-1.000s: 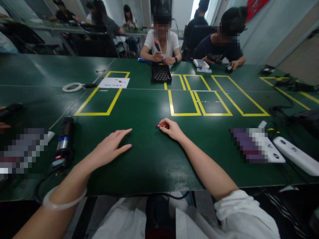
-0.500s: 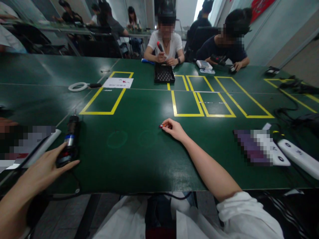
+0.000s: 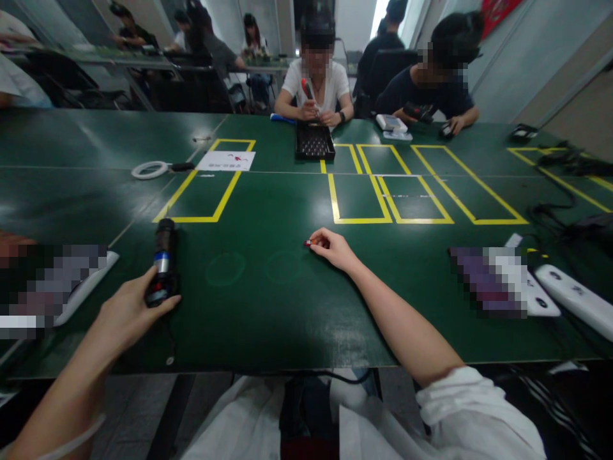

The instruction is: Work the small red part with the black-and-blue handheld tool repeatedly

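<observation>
My left hand (image 3: 129,313) is closed round the rear end of a black electric screwdriver (image 3: 161,268) with a blue and silver band, which lies on the green table (image 3: 287,306) at the near left. My right hand (image 3: 332,247) rests at the table's middle, fingers pinched on a small red object (image 3: 309,243) that touches the table. Two faint round marks on the tabletop lie between my hands.
Yellow taped rectangles (image 3: 205,182) mark the table beyond my hands. A black parts tray (image 3: 314,142) sits at the far side before a seated person. White devices (image 3: 572,297) and cables lie at the right. A white ring (image 3: 148,169) and paper sheet (image 3: 227,160) lie far left.
My left hand went from the table's middle to the screwdriver at the left, gripped it, and has drawn it rightward. My right hand has stayed on the small red object.
</observation>
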Demonstrator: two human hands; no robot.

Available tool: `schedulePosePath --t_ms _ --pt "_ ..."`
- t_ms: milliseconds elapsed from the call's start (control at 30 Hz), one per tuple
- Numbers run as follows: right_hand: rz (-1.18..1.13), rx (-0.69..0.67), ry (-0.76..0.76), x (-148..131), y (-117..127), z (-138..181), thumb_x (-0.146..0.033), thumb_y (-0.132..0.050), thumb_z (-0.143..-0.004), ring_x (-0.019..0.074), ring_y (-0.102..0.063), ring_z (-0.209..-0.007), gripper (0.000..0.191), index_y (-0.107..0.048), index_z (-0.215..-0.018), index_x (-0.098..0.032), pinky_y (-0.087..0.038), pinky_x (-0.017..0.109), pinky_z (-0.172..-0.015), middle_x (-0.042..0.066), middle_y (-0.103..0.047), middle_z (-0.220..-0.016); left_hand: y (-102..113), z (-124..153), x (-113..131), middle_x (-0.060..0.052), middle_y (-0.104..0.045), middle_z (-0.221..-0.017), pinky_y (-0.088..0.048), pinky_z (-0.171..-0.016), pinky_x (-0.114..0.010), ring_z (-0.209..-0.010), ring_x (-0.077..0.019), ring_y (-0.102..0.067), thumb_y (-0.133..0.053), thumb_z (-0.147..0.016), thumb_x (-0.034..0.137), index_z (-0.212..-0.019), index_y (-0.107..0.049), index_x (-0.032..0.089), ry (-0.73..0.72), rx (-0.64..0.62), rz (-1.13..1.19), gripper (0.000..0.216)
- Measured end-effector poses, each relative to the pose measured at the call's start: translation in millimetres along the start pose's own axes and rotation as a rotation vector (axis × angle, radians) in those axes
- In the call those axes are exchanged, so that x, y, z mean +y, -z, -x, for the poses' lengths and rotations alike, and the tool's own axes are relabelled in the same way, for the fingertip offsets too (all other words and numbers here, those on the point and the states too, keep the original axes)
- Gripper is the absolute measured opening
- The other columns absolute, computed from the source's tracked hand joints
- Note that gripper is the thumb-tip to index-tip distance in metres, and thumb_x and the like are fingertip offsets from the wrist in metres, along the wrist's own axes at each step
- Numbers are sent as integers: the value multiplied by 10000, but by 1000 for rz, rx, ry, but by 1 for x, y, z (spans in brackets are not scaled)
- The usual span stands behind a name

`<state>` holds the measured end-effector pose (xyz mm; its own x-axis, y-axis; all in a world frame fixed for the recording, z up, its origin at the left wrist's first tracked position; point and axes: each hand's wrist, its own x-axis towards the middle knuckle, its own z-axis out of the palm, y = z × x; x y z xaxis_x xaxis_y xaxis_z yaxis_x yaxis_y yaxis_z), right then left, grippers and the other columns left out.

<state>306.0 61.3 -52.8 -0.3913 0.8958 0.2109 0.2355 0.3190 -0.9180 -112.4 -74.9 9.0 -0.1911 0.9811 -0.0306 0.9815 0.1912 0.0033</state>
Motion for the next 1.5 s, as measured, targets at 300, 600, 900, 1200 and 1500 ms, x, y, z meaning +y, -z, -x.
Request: schedulePosePath --t_ms 300,600,900,1200,1500 --pt "27 64 -13 -4 1 0 -274 -626 -750 107 -487 -595 161 -598 -878 -180 -398 252 -616 -36 -550 -664 -2 -23 127 -170 -531 -1373 -433 -1013 -449 -1217 -340 -535 -534 -809 561 -1431 -379 154 -369 10 275 760" --pt "-17 77 -4 2 3 -1 -276 -616 -749 107 -487 -599 184 -555 -899 -189 -402 250 -604 -37 -551 -689 -11 -59 237 -176 -531 -1346 -421 -997 -449 -1207 -342 -504 -637 -782 450 -1371 -430 164 -584 0 401 686" --pt "65 93 68 7 2 -2 -237 -611 -761 110 -508 -640 133 -561 -871 -182 -409 245 -629 -27 -568 -745 -21 -63 255 -133 -495 -1393 -438 -993 -412 -1223 -308 -500 -623 -803 458 -1434 -357 198 -554 26 429 733" --pt "151 130 117 1 3 1 -241 -614 -788 114 -539 -673 125 -637 -892 -173 -443 252 -666 9 -602 -804 -20 -55 253 -119 -483 -1352 -482 -913 -386 -1180 -291 -522 -566 -833 510 -1469 -314 226 -492 60 337 741" --pt "13 197 28 -2 2 3 -173 -496 -763 120 -594 -660 186 -588 -924 -182 -468 244 -650 -3 -669 -768 -17 -51 265 -157 -512 -1235 -452 -838 -395 -1045 -308 -553 -475 -872 562 -1470 -306 190 -466 155 161 724"
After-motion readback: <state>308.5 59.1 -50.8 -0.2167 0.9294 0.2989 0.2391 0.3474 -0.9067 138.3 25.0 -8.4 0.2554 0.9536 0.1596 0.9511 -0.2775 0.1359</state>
